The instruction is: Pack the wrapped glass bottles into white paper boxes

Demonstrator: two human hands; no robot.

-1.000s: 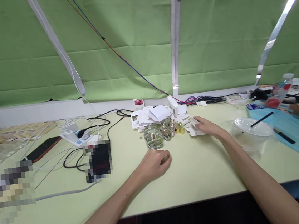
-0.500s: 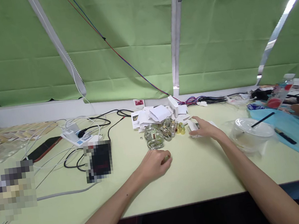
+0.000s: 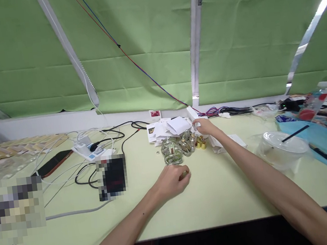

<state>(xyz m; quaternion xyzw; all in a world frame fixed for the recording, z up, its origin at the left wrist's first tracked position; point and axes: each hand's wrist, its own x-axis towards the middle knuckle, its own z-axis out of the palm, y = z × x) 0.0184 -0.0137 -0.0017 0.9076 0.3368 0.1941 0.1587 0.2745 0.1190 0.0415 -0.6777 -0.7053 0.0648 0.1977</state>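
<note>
From my seat I read the step in hand as a reach or pick at the paper heap, done by the right hand (image 3: 203, 125) alone. Its fingers are bent and drawn close together right by the foot of the slim white box (image 3: 192, 113), which leans just beyond them; I can't tell whether they have closed on it, on some small white piece beside it, or on nothing. The white papers (image 3: 179, 125) lie immediately left of those fingers, in a loose overlapping heap. Nearer me and left of the hand sit the glass bottles (image 3: 173, 155), and just below it the small gold pieces (image 3: 201, 143). A folded white carton (image 3: 217, 144) lies below and right of the hand, partly under the forearm from my view.

The left hand (image 3: 174, 180) rests on the table (image 3: 219, 198) just this side of the bottles, loosely curled; I see nothing in it, but its palm is hidden from me.

For the next move I'd judge a light pinch is called for, lifted clear before being drawn back, since the heap looks easy to drag and the glass sits close by
</note>
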